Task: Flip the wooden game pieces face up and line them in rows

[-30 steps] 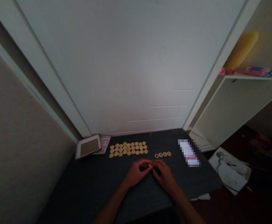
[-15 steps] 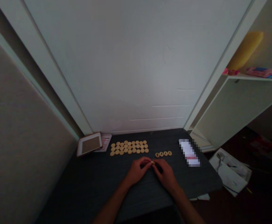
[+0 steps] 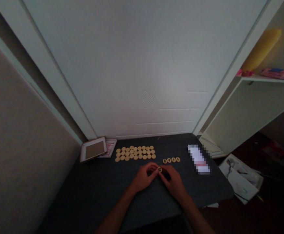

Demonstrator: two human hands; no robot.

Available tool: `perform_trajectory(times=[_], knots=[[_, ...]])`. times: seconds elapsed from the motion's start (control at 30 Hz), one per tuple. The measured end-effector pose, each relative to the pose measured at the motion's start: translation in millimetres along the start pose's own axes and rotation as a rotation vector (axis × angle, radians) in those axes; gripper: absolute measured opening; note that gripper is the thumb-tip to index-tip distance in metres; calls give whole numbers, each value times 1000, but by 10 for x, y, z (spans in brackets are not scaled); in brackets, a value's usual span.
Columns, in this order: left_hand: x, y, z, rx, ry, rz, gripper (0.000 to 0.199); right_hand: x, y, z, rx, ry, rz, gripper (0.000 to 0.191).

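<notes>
My left hand [image 3: 143,178] and my right hand [image 3: 174,182] meet over the dark table [image 3: 95,195], pinching one round wooden disc [image 3: 159,169] between their fingertips; its marked face shows. Just beyond the hands lies a short row of marked discs [image 3: 171,160]. Further back and to the left, several plain-faced discs [image 3: 135,153] lie in neat rows.
A framed tablet-like board [image 3: 93,149] leans at the table's back left with a pink card [image 3: 109,148] behind it. A blurred white packet [image 3: 198,158] lies at the right. White wall panels stand behind; a shelf [image 3: 266,79] and floor clutter [image 3: 240,178] are to the right.
The disc between my fingertips has turned from edge-on to show its marked face. Both hands have stayed in the same spot; the camera tilted slightly.
</notes>
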State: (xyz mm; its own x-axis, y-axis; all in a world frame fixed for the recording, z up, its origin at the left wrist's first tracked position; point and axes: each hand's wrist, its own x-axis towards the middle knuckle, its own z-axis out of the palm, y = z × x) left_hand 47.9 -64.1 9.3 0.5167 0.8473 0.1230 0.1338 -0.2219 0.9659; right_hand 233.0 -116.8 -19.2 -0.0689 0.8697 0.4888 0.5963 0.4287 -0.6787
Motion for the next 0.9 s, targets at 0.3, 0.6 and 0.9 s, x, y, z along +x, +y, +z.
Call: perform_trajectory(times=[0.3,0.6,0.9], knots=[[7,-11,4,-4,9,8,20,20,-72,-46,46,-12,7,28],[18,-25,-17,-9,21,-13,19,5,-85,-44,57,-14,65,20],[-9,12,-22,26,-28,17,22,2,-31,-9,56,-22,92,18]])
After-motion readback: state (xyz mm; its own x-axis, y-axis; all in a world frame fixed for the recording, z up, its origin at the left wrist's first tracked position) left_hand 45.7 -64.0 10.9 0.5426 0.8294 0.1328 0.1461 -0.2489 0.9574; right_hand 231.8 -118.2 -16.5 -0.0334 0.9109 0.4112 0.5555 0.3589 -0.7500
